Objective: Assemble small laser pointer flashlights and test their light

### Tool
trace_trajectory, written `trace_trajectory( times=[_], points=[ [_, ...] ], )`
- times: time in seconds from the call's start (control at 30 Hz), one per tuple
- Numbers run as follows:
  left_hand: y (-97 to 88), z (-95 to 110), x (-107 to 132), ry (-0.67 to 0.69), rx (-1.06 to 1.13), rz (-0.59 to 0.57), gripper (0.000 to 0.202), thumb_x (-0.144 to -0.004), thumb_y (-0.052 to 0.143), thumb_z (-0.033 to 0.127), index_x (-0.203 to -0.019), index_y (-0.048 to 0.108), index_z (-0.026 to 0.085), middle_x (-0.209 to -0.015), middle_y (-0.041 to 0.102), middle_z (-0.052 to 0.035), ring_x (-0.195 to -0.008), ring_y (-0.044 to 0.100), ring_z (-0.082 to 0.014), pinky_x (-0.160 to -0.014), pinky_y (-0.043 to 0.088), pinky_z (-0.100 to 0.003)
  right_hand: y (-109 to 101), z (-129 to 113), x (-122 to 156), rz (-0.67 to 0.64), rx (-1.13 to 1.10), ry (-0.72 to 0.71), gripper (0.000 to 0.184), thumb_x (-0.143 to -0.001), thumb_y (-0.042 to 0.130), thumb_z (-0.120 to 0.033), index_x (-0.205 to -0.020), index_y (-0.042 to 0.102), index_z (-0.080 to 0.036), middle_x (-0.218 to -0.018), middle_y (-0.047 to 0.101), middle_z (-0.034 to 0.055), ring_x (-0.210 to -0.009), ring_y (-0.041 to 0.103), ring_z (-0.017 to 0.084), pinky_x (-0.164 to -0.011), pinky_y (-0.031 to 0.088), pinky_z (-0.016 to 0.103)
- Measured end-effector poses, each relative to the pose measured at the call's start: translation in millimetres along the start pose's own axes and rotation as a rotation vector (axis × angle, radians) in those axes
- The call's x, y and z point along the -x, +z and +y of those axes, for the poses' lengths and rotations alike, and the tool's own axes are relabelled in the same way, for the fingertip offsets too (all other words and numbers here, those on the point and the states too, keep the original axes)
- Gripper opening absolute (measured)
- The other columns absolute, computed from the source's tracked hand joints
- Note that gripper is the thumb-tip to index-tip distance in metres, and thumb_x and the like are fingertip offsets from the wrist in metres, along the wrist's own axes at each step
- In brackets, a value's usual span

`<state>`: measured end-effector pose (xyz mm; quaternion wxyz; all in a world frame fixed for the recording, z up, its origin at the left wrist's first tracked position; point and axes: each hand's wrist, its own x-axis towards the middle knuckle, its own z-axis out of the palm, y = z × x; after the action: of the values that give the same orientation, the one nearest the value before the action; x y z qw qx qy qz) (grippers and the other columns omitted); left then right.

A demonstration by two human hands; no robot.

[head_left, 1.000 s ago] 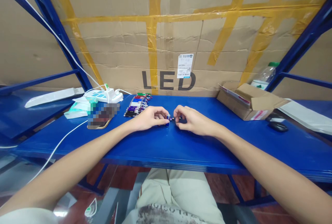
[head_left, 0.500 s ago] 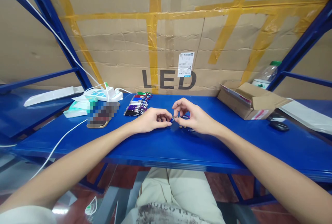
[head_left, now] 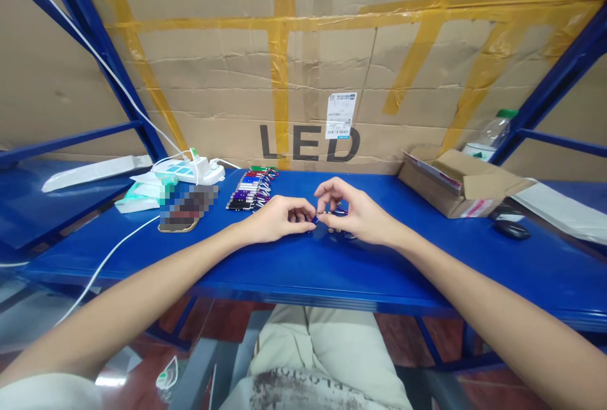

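My left hand is closed on a small blue metal tube, and most of it is hidden by the fingers. Close beside it, my right hand pinches thumb and forefinger together at the end of this tube; whatever they hold is too small to make out. Under the right palm lie a few small round pieces and some dark, shiny parts that the hand partly covers. To the left of my hands, several coloured keychain flashlights with metal clips are lined up in a row on the blue table.
At the back left stand a white power strip, a green-and-white packet and a blurred phone. On the right are an open cardboard box, a black mouse and a plastic bottle. A large carton backs the table.
Both hands stay in nearly the same place. The right thumb and forefinger have come slightly closer together at the tube's end. The camera view has shifted a little.
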<state>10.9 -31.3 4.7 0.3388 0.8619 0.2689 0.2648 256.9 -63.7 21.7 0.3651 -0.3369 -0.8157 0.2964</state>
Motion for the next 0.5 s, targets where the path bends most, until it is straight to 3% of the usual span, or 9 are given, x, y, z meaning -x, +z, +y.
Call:
trace_trajectory(
  times=[0.5],
  points=[
    [0.6, 0.9, -0.3, -0.002, 0.018, 0.017, 0.025, -0.091, 0.079, 0.038, -0.106, 0.077, 0.017, -0.087, 0.076, -0.0023, -0.076, 0.067, -0.0154, -0.072, 0.052, -0.027, -1.6, 0.9, -1.4, 0.006, 0.078, -0.029, 0.033, -0.090, 0.074, -0.032, -0.118, 0.059, -0.025, -0.101, 0.076, 0.0033, -0.086, 0.063, 0.021, -0.081, 0.052, 0.036]
  ],
)
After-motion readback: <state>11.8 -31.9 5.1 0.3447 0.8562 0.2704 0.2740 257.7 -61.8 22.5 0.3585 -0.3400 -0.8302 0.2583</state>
